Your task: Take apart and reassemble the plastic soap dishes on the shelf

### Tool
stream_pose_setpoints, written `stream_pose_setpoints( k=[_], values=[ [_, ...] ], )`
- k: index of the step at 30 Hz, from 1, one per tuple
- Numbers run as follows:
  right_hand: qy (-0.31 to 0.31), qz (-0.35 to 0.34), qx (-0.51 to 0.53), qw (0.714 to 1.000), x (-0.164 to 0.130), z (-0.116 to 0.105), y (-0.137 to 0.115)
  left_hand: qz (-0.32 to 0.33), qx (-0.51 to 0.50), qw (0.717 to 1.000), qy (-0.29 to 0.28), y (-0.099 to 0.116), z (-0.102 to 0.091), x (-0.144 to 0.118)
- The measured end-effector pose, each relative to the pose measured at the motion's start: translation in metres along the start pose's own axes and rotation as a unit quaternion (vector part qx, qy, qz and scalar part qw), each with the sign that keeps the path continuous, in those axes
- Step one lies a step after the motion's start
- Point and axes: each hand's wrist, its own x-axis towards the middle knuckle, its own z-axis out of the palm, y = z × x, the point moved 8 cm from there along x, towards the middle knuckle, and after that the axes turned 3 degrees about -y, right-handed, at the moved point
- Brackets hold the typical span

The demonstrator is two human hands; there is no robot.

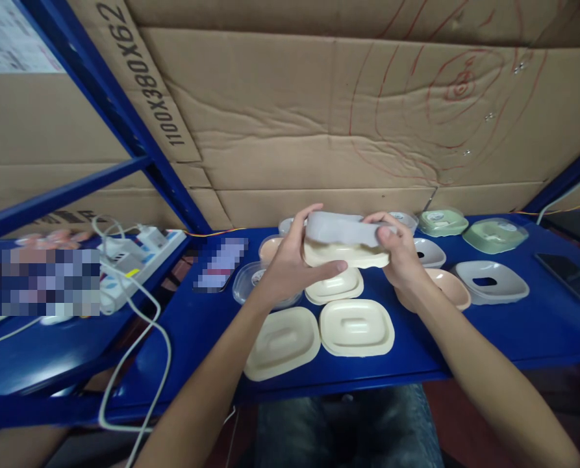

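Left hand and right hand each keep a closed grip on opposite ends of a smooth grey insert seated on a cream plastic dish, raised above the blue surface. Two rounded-rectangular cream lids lie below.

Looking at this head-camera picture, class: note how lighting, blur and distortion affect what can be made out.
Head view: dim, bluish light; wide-lens bending curves the blue shelf and frame; the left hand and right hand gripping the grey and cream dish look slightly soft; two patches left of centre are pixelated; faint glare on the clear lid.
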Motion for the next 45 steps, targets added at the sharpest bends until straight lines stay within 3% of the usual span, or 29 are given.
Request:
stream_pose_setpoints(
  k=[6, 11, 14, 17, 27, 31, 37, 45],
  values=[
    [0.042, 0.022, 0.020, 0.999, 0.006, -0.009, 0.006, 0.009, 0.022, 1.000, 0.001, -0.003, 0.005, -0.001],
    [0.173, -0.035, 0.062, 0.982, 0.015, -0.056, 0.000, 0.007, 0.213, 0.976, 0.048, 0.006, -0.011, 0.003],
    [0.223, -0.042, 0.070, 0.971, 0.019, -0.084, 0.000, 0.007, 0.301, 0.953, 0.019, 0.000, -0.007, 0.015],
    [0.244, -0.052, 0.055, 0.967, 0.021, -0.099, -0.001, 0.011, 0.377, 0.926, -0.036, -0.013, 0.008, 0.029],
    [0.263, -0.110, -0.015, 0.959, 0.020, -0.100, 0.003, -0.013, 0.608, 0.779, -0.153, -0.037, 0.044, 0.037],
    [0.265, -0.111, -0.038, 0.957, 0.022, -0.102, 0.006, -0.050, 0.636, 0.745, -0.195, -0.042, 0.047, 0.039],
    [0.266, -0.113, -0.030, 0.957, 0.023, -0.105, 0.011, -0.049, 0.657, 0.722, -0.211, -0.042, 0.056, 0.043],
    [0.269, -0.109, -0.040, 0.956, 0.024, -0.107, 0.015, -0.042, 0.635, 0.737, -0.229, -0.049, 0.080, 0.039]
  ],
)
